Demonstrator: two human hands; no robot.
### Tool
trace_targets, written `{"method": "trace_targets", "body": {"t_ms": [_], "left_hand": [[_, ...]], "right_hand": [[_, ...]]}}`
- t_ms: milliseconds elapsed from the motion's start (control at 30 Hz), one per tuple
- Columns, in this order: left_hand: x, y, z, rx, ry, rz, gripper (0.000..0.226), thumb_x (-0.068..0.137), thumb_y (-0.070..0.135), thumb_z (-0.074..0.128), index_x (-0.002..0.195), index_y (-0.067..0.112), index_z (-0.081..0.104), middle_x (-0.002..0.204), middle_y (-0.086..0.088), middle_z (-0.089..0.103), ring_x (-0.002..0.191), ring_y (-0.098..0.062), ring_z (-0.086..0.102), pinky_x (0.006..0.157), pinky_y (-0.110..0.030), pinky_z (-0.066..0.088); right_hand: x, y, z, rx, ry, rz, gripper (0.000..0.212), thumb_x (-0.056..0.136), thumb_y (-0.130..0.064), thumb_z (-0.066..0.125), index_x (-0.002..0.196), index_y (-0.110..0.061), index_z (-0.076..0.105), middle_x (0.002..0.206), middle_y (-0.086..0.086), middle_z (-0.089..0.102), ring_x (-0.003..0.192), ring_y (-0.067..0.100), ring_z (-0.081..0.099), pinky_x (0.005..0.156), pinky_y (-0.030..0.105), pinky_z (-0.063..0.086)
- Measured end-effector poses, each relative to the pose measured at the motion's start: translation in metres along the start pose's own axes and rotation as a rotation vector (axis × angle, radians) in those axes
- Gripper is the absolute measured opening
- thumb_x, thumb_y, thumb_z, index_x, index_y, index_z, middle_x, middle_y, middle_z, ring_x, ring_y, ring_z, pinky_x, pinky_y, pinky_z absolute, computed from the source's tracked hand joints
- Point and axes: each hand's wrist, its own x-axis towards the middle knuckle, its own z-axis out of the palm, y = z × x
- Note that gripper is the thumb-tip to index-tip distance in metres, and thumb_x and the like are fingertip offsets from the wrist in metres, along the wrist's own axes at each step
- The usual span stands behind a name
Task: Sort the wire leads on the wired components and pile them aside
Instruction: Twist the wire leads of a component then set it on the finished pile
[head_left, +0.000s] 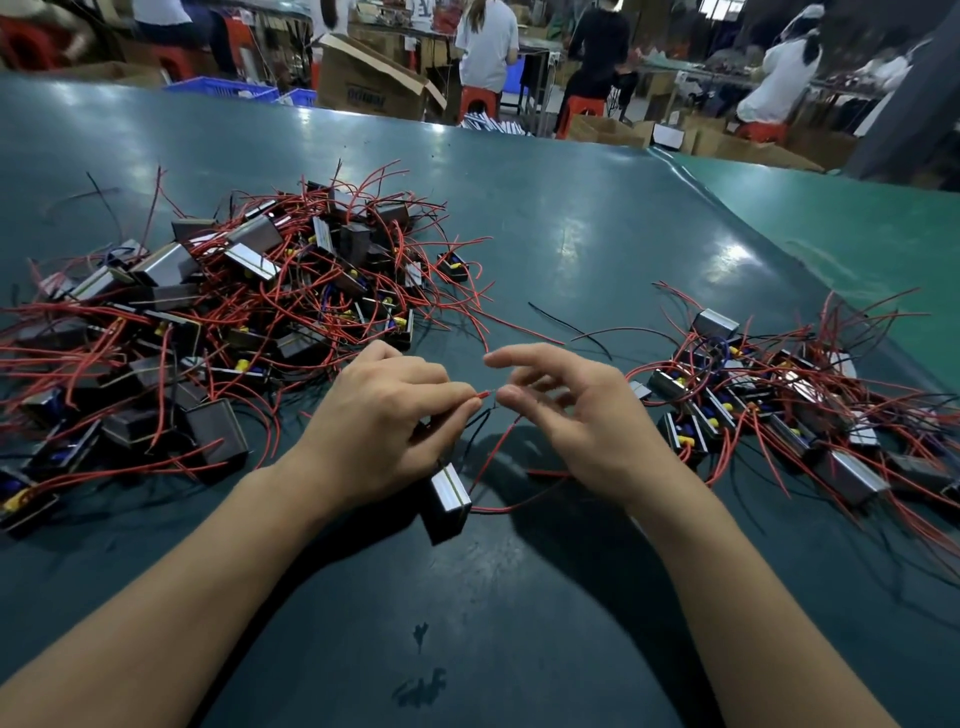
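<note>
Head view: one wired component (445, 499) is being worked at centre of the tabletop (571, 234), its metal block hanging or resting just below the left hand (384, 410). A red lead (480, 396) is pinched at its tip between left thumb and forefinger; the other left fingers are curled in. The right hand (571, 410) is half open, fingers loosely bent, thumb and forefinger tips just beside the lead tip; whether contact is made cannot be told. A black lead (478, 418) runs below the red one. The rest of the red wire loops under the right palm back to the block.

Large tangled pile (218, 312) sits on the left, judged unsorted; smaller pile (789, 395) on the right, judged finished.

Step judged: separating red from black on this unit. Advice:
- Tip should be taken by the right fingers close to the left pinch, then the lead drawn straight.
- Black lead should be kept clear of the loop.
- Block weight should not be carried by the lead alone.
- Unit then to be laid on the right pile, leads clear of neighbours.
</note>
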Motion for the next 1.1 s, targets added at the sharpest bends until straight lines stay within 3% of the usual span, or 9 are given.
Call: {"method": "trace_targets", "body": {"t_ms": [133,267,500,633,733,800,867,933,1100], "left_hand": [[-0.001,-0.002,0.003,0.0,-0.022,0.024,0.025,0.092,0.025,0.056,0.082,0.011,0.075,0.061,0.001,0.058,0.056,-0.022,0.055,0.061,-0.039,0.044],[-0.001,-0.002,0.004,0.003,-0.039,0.049,0.023,0.092,0.025,0.058,0.081,0.013,0.075,0.061,0.002,0.057,0.056,-0.022,0.055,0.061,-0.04,0.043],[0.004,0.013,0.013,0.081,0.035,0.038,0.024,0.096,0.024,0.056,0.087,0.013,0.075,0.065,0.0,0.062,0.055,-0.025,0.056,0.057,-0.038,0.041],[0.011,0.008,0.009,0.025,0.11,0.038,0.035,0.096,0.023,0.056,0.123,0.003,0.065,0.108,-0.009,0.071,0.089,-0.027,0.067,0.076,-0.042,0.049],[0.003,-0.014,-0.004,0.056,0.251,-0.06,0.038,0.097,0.023,0.055,0.129,0.005,0.06,0.11,-0.008,0.068,0.094,-0.028,0.063,0.086,-0.047,0.047],[-0.004,-0.024,-0.011,0.069,0.348,-0.145,0.033,0.097,0.021,0.055,0.125,0.006,0.064,0.098,-0.005,0.068,0.083,-0.026,0.061,0.081,-0.05,0.047],[-0.008,-0.029,-0.012,0.094,0.4,-0.192,0.028,0.097,0.019,0.055,0.119,0.006,0.066,0.088,-0.006,0.067,0.075,-0.026,0.058,0.077,-0.047,0.048],[-0.009,-0.032,-0.01,0.097,0.421,-0.214,0.025,0.097,0.017,0.056,0.116,0.006,0.068,0.084,-0.008,0.066,0.07,-0.026,0.057,0.074,-0.042,0.049],[-0.009,-0.035,0.003,0.049,0.406,-0.234,0.021,0.095,0.014,0.057,0.109,0.005,0.07,0.083,-0.008,0.068,0.069,-0.029,0.06,0.072,-0.044,0.051]], "right_hand": [[-0.001,0.002,0.002,-0.194,0.023,-0.234,0.014,0.087,-0.008,0.07,0.099,-0.01,0.077,0.085,0.006,0.069,0.077,0.023,0.065,0.07,0.043,0.052],[0.001,0.002,0.001,-0.252,0.016,-0.272,0.013,0.09,-0.013,0.066,0.089,-0.004,0.075,0.075,0.008,0.066,0.072,0.029,0.06,0.067,0.045,0.049],[0.0,-0.003,0.002,-0.095,0.117,0.064,0.022,0.088,-0.013,0.067,0.067,-0.021,0.068,0.069,-0.004,0.059,0.078,0.012,0.053,0.07,0.021,0.039],[0.003,0.004,-0.003,-0.253,0.301,0.166,0.01,0.094,-0.018,0.061,0.092,-0.013,0.07,0.089,0.002,0.068,0.091,0.021,0.059,0.083,0.033,0.044],[0.0,0.0,-0.007,-0.348,0.575,0.066,0.03,0.095,-0.027,0.059,0.119,-0.008,0.063,0.11,0.007,0.063,0.107,0.025,0.054,0.095,0.032,0.039],[-0.002,-0.01,0.003,-0.395,0.44,-0.081,0.039,0.093,-0.035,0.059,0.122,-0.009,0.062,0.114,0.007,0.063,0.109,0.026,0.055,0.097,0.037,0.042],[-0.005,-0.015,0.023,-0.529,0.05,-0.053,0.054,0.089,-0.054,0.056,0.13,-0.02,0.058,0.124,0.003,0.059,0.117,0.025,0.051,0.099,0.042,0.041],[-0.007,-0.016,0.04,-0.689,-0.177,-0.001,0.055,0.088,-0.065,0.048,0.131,-0.031,0.053,0.127,-0.004,0.056,0.12,0.022,0.048,0.101,0.04,0.035],[-0.009,-0.019,0.057,-0.829,-0.076,-0.17,0.038,0.088,-0.055,0.045,0.1,-0.022,0.062,0.096,0.002,0.059,0.091,0.027,0.057,0.089,0.041,0.039]]}}
